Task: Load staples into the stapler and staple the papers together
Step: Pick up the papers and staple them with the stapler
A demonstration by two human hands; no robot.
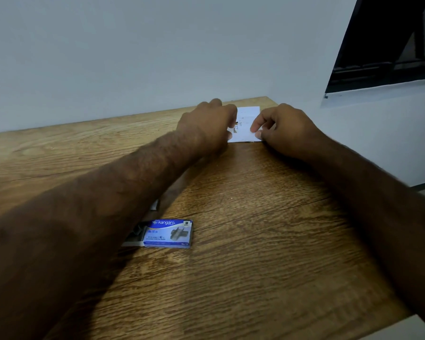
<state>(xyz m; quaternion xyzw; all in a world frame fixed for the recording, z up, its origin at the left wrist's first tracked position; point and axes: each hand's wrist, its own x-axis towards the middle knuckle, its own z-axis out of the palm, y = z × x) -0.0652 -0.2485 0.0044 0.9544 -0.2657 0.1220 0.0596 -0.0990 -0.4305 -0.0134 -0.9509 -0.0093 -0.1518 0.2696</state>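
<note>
The papers (246,119), a small white stack, are lying flat on the wooden table (268,229) between our two hands, at its far edge by the wall (133,57). We are pinching their near right corner between the forefinger and thumb of our right hand (285,126). Our left hand (206,121) is curling over their left edge. Whether it is gripping anything we cannot tell, though a small dark shape is showing at its fingertips and may be the stapler. We are judging the sheets light, thin and limp, apt to slide over one another and to crease under a hard pinch. A corner or an edge, with the stack squared, is looking like the place to take hold. Well behind the left hand, just beside its forearm, the blue staple box (168,233) is sitting with its tray pushed partly out on the forearm side, grey strips showing inside.
</note>
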